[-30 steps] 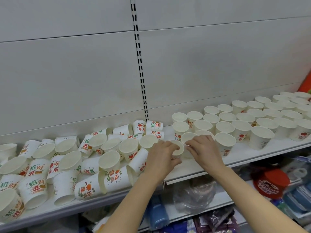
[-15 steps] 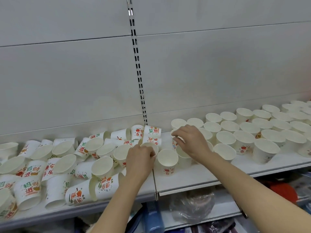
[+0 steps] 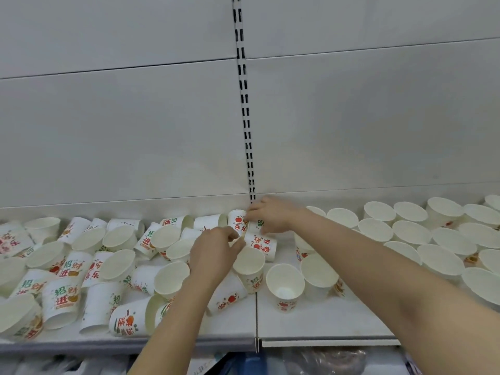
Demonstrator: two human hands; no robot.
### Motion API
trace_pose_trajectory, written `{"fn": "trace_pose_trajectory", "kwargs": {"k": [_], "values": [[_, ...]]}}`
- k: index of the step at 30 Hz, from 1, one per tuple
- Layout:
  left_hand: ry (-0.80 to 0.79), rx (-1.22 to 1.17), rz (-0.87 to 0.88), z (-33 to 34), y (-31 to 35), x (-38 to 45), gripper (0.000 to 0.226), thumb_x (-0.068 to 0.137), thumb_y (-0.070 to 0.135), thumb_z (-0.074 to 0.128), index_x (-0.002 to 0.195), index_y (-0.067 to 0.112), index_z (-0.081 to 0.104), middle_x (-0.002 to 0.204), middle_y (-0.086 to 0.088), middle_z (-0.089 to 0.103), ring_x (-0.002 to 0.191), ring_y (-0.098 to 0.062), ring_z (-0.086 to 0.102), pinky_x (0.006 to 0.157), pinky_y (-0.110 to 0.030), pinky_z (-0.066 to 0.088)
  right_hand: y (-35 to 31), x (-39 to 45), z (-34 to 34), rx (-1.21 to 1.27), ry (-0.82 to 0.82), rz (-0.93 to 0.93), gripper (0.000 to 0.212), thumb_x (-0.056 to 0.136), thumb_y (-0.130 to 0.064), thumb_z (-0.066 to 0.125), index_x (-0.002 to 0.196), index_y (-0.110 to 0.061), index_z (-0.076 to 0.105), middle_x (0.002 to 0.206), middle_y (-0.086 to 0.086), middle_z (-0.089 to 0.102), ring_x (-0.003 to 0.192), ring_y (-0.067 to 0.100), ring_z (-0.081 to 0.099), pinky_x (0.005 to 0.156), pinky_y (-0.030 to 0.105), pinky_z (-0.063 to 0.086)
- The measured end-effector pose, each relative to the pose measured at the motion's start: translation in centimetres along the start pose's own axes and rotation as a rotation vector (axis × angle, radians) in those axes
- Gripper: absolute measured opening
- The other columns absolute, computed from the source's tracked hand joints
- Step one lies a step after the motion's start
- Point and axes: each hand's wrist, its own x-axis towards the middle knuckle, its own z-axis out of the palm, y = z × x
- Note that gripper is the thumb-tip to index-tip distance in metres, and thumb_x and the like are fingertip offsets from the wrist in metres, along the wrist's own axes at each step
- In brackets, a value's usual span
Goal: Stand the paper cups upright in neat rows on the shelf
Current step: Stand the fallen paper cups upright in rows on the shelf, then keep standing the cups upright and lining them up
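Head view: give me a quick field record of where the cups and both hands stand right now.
shelf: white, two boards meeting at a seam
upright rows: right side, mouths up
tipped cups: left side, jumbled on their sides
front cup: upright, alone near the seam
left hand: fingers curled at a tipped cup by the back
right hand: gripping a tipped cup by the back panel
status: unfinished

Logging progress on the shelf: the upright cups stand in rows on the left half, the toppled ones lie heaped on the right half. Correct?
Reversed. The head view shows the upright cups in rows on the right half of the shelf, the toppled cups heaped on the left.
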Motion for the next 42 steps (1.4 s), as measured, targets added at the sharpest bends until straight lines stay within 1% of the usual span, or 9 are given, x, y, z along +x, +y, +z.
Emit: {"fn": "trace_pose_trajectory", "kwargs": {"k": [4, 7, 13, 20, 25, 29, 36, 39, 42], "values": [[-0.108, 0.046, -0.065, 1.3, 1.3, 2.5, 0.042, 0.084, 0.056, 0.062, 0.116, 0.028, 0.065, 0.107, 0.004, 0.070, 0.103, -0.019, 0.062, 0.081, -0.032, 0.052, 0.5, 0.5, 0.0, -0.090, 0.002, -0.019, 0.048, 0.082, -0.027, 0.068, 0.127, -0.023, 0.051, 0.129, -0.001, 0.050, 0.116, 0.022, 0.045, 0.089, 0.033, 0.039], [-0.177, 0.157, -0.101, 1.9, 2.9, 3.9, 0.043, 0.080, 0.060, 0.064, 0.095, 0.020, 0.063, 0.091, 0.001, 0.067, 0.092, -0.022, 0.063, 0.072, -0.030, 0.048, 1.4, -0.2, 0.0, 0.021, 0.086, 0.046, 0.034, 0.077, -0.023, 0.072, 0.109, -0.017, 0.060, 0.114, 0.001, 0.055, 0.107, 0.021, 0.050, 0.070, 0.029, 0.034], [-0.258, 0.275, -0.117, 2.0, 4.5, 5.0, 0.035, 0.080, 0.048, 0.070, 0.087, 0.021, 0.049, 0.075, 0.004, 0.047, 0.097, -0.021, 0.059, 0.070, -0.027, 0.040, 3.2, -3.4, -0.1, 0.188, 0.238, 0.228, 0.006, 0.075, -0.025, 0.066, 0.073, -0.022, 0.062, 0.080, -0.001, 0.063, 0.081, 0.021, 0.057, 0.062, 0.034, 0.045], [-0.340, 0.237, -0.064, 3.0, 6.3, 5.5, 0.034, 0.078, 0.039, 0.075, 0.093, 0.018, 0.053, 0.081, 0.002, 0.058, 0.080, -0.019, 0.058, 0.064, -0.027, 0.044, 2.8, -6.4, 2.2, 0.259, 0.355, 0.357, 0.004, 0.080, -0.026, 0.068, 0.082, -0.025, 0.071, 0.082, -0.002, 0.068, 0.091, 0.020, 0.057, 0.069, 0.034, 0.047], [-0.213, 0.048, 0.049, 3.5, 6.8, 5.8, 0.047, 0.077, 0.018, 0.072, 0.120, 0.025, 0.055, 0.107, 0.002, 0.067, 0.097, -0.019, 0.063, 0.069, -0.029, 0.049, 2.4, -7.8, 2.4, 0.296, 0.398, 0.391, 0.020, 0.082, -0.028, 0.067, 0.101, -0.026, 0.070, 0.097, -0.002, 0.069, 0.104, 0.019, 0.051, 0.082, 0.035, 0.046], [-0.160, 0.085, 0.230, 3.2, 6.4, 5.3, 0.031, 0.078, 0.009, 0.064, 0.103, 0.027, 0.065, 0.099, 0.008, 0.068, 0.097, -0.017, 0.061, 0.069, -0.028, 0.044, 2.1, -8.9, 2.1, 0.298, 0.453, 0.408, 0.022, 0.085, -0.028, 0.065, 0.106, -0.025, 0.069, 0.100, -0.001, 0.068, 0.105, 0.021, 0.052, 0.084, 0.038, 0.046], [-0.135, -0.064, 0.283, 1.3, 3.8, 7.1, 0.022, 0.083, 0.050, 0.066, 0.097, 0.033, 0.071, 0.097, 0.016, 0.070, 0.092, -0.007, 0.062, 0.078, -0.030, 0.051, -1.1, -10.3, 1.5, 0.307, 0.574, 0.327, 0.021, 0.090, -0.027, 0.060, 0.108, -0.020, 0.068, 0.106, 0.001, 0.067, 0.102, 0.024, 0.056, 0.081, 0.036, 0.043], [-0.083, 0.145, 0.292, 0.8, 2.4, 9.9, 0.027, 0.089, 0.038, 0.059, 0.114, 0.028, 0.067, 0.118, 0.005, 0.066, 0.108, -0.021, 0.059, 0.085, -0.034, 0.048, -2.7, -10.4, 1.5, 0.240, 0.515, 0.268, 0.025, 0.092, -0.029, 0.057, 0.112, -0.019, 0.067, 0.112, 0.001, 0.067, 0.103, 0.025, 0.056, 0.083, 0.037, 0.044], [-0.231, 0.370, 0.320, 2.1, 0.9, 11.5, 0.046, 0.088, 0.030, 0.061, 0.132, 0.021, 0.051, 0.136, -0.002, 0.053, 0.121, -0.026, 0.051, 0.090, -0.034, 0.044, -3.7, -10.5, 1.5, 0.214, 0.465, 0.294, 0.031, 0.093, -0.032, 0.056, 0.121, -0.020, 0.063, 0.121, -0.001, 0.064, 0.110, 0.023, 0.054, 0.086, 0.037, 0.043]]}}
